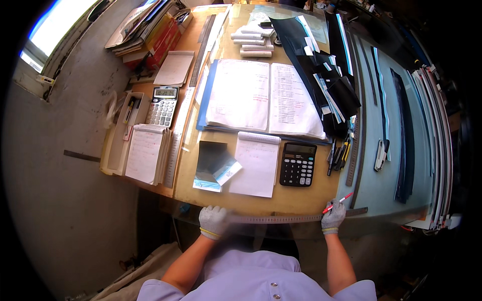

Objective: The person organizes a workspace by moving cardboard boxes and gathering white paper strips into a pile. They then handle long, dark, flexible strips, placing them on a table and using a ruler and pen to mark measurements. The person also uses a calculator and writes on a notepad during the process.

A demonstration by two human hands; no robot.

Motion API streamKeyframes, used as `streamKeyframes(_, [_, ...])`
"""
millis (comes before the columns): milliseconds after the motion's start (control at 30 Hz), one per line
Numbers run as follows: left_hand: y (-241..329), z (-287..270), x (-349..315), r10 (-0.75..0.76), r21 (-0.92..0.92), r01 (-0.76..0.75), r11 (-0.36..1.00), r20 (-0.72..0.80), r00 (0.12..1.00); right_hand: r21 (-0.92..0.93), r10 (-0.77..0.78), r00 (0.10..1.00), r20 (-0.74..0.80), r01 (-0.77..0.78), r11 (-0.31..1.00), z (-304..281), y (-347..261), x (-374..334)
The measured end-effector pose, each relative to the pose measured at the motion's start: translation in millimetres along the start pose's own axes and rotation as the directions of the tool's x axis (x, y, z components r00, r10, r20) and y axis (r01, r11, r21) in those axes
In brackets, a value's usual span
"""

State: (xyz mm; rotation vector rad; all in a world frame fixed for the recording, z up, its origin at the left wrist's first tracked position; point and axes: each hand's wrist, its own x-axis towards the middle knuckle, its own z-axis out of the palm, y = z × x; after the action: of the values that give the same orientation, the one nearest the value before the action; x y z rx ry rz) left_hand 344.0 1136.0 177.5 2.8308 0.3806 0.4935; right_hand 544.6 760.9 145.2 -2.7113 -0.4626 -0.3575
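Observation:
A long steel ruler [281, 219] lies along the table's front edge. At its left end my left hand [214, 221], in a grey knitted glove with a yellow cuff line, is closed; its inner side is blurred, and the fingers appear to grip the ruler. My right hand [332, 216], gloved alike, is closed around a red and white pen [338, 202] and rests on the ruler toward its right end. Beyond the ruler lie a spiral notepad [255, 168], a black calculator [297, 164] and a dark film sheet [212, 159] with a pale blue-edged strip [227, 172].
An open ledger [241, 95] spans the middle, with black film pieces [321, 75] at its right. Pens and cutters [341, 153] and a stapler [382, 154] lie farther right. At left are a grey calculator [161, 107], stacked notepads [145, 153] and a tray [119, 145].

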Motion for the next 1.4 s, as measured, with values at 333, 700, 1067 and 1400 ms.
streamKeyframes(333, [-3, 5, -6, 0.015, 0.009, -0.015, 1.0, -0.037, 0.999, -0.033, 0.005, 1.0, -0.002, -0.005, 0.999, -1, -5, 5])
streamKeyframes(700, [-4, 7, -8, 0.019, 0.026, -0.019, 0.999, -0.016, 1.0, -0.062, -0.018, 1.0, 0.015, 0.019, 0.998, 3, 4, 9])
streamKeyframes(1067, [-3, 12, -10, 0.009, 0.064, -0.009, 0.998, -0.002, 1.0, -0.065, -0.03, 0.999, 0.03, 0.032, 0.997, -2, 2, 11])
streamKeyframes(1400, [4, 9, -5, -0.087, 0.086, 0.084, 0.993, 0.033, 0.996, -0.077, -0.039, 0.999, 0.037, 0.042, 0.996, 0, 5, 12])
